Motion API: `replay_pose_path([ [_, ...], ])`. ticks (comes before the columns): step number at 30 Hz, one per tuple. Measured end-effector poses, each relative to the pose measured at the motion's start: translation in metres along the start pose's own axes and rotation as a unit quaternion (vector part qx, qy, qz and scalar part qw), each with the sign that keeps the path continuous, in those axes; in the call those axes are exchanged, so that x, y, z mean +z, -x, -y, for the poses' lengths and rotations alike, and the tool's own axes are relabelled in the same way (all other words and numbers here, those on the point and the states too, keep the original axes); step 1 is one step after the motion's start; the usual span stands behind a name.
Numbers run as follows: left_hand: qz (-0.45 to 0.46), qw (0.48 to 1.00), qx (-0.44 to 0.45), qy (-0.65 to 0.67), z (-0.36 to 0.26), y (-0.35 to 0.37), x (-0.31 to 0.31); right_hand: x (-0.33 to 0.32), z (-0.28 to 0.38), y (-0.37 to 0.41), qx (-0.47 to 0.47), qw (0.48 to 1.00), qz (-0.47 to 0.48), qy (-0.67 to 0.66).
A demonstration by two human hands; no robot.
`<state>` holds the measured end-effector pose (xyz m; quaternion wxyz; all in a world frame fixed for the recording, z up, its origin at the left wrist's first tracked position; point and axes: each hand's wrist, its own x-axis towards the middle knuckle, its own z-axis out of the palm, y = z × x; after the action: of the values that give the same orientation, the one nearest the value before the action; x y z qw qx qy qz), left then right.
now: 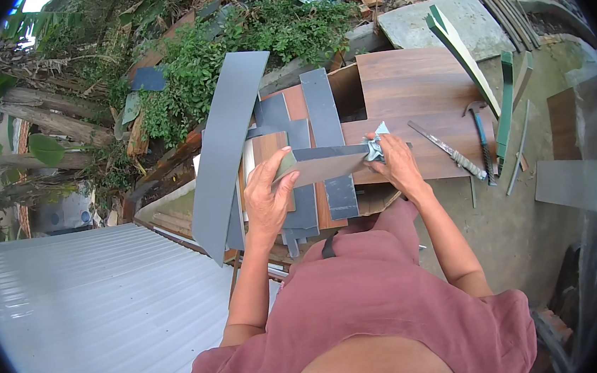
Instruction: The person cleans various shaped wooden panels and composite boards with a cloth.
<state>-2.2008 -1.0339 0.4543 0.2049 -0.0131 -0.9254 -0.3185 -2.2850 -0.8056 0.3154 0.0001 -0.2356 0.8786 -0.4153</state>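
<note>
My left hand grips the near end of a narrow grey board strip, thumb on top, holding it level above a pile of boards. At the strip's far end, my right hand presses a crumpled pale grey cloth against it. Both hands hold the strip in front of my chest, over the stack of grey and wood-grain offcuts.
A long grey panel leans to the left. A brown wood-grain board lies beyond, with a saw blade, a hammer and green strips to its right. Corrugated metal sheet lies lower left; plants and rubble sit behind.
</note>
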Motion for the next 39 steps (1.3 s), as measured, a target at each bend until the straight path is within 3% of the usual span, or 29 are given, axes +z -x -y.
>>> replay_pose_path([
  [3, 0.008, 0.998, -0.017, 0.052, 0.007, 0.004, -0.008, -0.005, 0.003, 0.001, -0.023, 0.998, 0.030, 0.057],
  [5, 0.104, 0.992, 0.052, 0.055, 0.012, 0.005, -0.016, -0.004, 0.005, 0.007, -0.035, 0.995, 0.043, 0.081],
  [8, 0.146, 0.984, 0.097, 0.038, 0.005, -0.002, -0.022, 0.009, 0.009, 0.021, -0.031, 0.997, 0.000, 0.072],
  [12, 0.152, 0.982, 0.111, 0.017, 0.015, -0.004, -0.025, 0.025, 0.016, 0.032, -0.011, 0.997, -0.068, 0.036],
  [15, 0.081, 0.988, 0.134, -0.014, 0.015, 0.001, -0.022, 0.040, 0.017, 0.037, -0.013, 0.996, -0.086, 0.018],
  [17, -0.090, 0.982, -0.085, 0.140, 0.008, 0.012, -0.010, 0.049, 0.022, 0.040, -0.019, 0.996, -0.090, 0.013],
  [18, -0.092, 0.973, -0.164, 0.135, 0.008, 0.015, -0.010, 0.051, 0.026, 0.040, -0.022, 0.996, -0.087, 0.008],
  [19, -0.090, 0.973, -0.171, 0.129, 0.009, 0.018, -0.008, 0.053, 0.029, 0.040, -0.024, 0.996, -0.084, 0.002],
  [21, -0.173, 0.861, -0.327, 0.348, 0.013, 0.023, -0.005, 0.056, 0.033, 0.040, -0.026, 0.997, -0.069, 0.004],
  [22, -0.199, 0.829, -0.367, 0.372, 0.010, 0.021, -0.014, 0.057, 0.034, 0.039, -0.035, 0.998, -0.051, 0.006],
  [25, -0.209, 0.785, -0.388, 0.436, 0.040, 0.031, -0.027, 0.065, 0.037, 0.045, -0.049, 0.999, -0.017, 0.000],
  [30, -0.249, 0.774, -0.419, 0.405, 0.053, 0.045, -0.020, 0.073, 0.040, 0.056, -0.067, 0.997, 0.030, -0.030],
  [32, -0.229, 0.715, -0.456, 0.478, 0.059, 0.055, -0.022, 0.068, 0.040, 0.054, -0.057, 0.995, 0.074, -0.039],
  [34, -0.233, 0.721, -0.447, 0.475, 0.060, 0.057, -0.023, 0.055, 0.039, 0.044, -0.022, 0.981, 0.174, -0.084],
  [35, -0.234, 0.728, -0.437, 0.473, 0.059, 0.056, -0.022, 0.045, 0.045, 0.036, -0.019, 0.981, 0.174, -0.082],
  [37, -0.229, 0.730, -0.434, 0.476, 0.055, 0.054, -0.020, 0.028, 0.068, 0.014, 0.106, 0.922, 0.271, -0.255],
  [39, -0.219, 0.732, -0.431, 0.480, 0.050, 0.052, -0.018, 0.029, 0.099, -0.002, 0.050, 0.926, 0.243, -0.284],
])
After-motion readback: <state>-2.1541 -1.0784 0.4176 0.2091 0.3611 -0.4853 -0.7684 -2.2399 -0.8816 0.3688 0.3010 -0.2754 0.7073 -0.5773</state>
